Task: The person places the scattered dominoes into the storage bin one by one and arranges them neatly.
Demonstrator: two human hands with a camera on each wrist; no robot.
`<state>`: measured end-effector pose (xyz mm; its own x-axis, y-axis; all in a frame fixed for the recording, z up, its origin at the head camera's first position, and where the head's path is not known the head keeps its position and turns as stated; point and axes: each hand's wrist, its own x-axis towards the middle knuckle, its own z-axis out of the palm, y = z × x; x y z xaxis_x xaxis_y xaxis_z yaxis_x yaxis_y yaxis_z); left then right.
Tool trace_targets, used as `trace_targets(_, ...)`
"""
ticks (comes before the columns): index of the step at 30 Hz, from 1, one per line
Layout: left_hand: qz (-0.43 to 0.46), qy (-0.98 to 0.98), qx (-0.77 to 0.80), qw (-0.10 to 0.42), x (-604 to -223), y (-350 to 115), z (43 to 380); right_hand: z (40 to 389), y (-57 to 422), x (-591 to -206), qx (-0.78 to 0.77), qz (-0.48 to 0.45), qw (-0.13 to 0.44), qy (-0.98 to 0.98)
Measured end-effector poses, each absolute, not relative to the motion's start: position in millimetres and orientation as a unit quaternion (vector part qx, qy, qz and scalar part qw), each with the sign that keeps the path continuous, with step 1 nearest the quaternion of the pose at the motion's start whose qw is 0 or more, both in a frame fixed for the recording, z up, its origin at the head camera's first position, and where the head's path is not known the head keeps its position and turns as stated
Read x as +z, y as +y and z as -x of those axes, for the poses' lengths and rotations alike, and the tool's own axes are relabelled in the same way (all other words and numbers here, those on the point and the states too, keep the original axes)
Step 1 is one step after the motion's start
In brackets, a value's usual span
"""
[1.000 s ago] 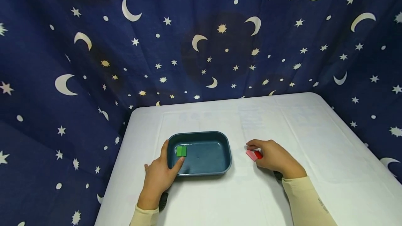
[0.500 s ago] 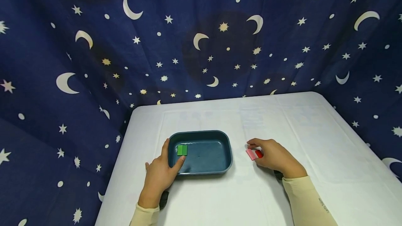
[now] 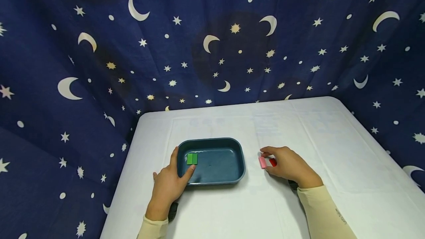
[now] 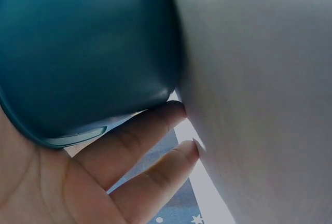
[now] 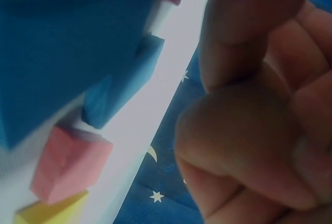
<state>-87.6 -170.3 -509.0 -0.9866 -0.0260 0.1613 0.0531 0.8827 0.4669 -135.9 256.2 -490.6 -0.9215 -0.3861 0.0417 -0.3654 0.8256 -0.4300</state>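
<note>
This person is wearing a cream left sleeve [image 3: 152, 228] and matching right sleeve [image 3: 323, 213], which is bearing a dark marking [image 3: 341, 216] (unreadable from here). Black gear [image 3: 172, 211] is showing at each wrist.

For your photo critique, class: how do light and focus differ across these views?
Head: fairly sharp, with a shadow on the white tablecloth beside the right sleeve and a pale sheen inside the tray. Left wrist: the tray's outer wall looks dim and soft, the tablecloth greyish. Right wrist: hazy, with the right hand dim and the big blue shape blurred.
</note>
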Motion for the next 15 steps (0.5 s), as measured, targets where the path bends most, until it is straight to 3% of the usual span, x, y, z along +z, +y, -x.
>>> trace_targets(15,0.004,-0.967,-0.24,0.081,-507.2,-170.4,87.6,139.5,254.5,-494.6,-0.225,0.196,0.019,0.954)
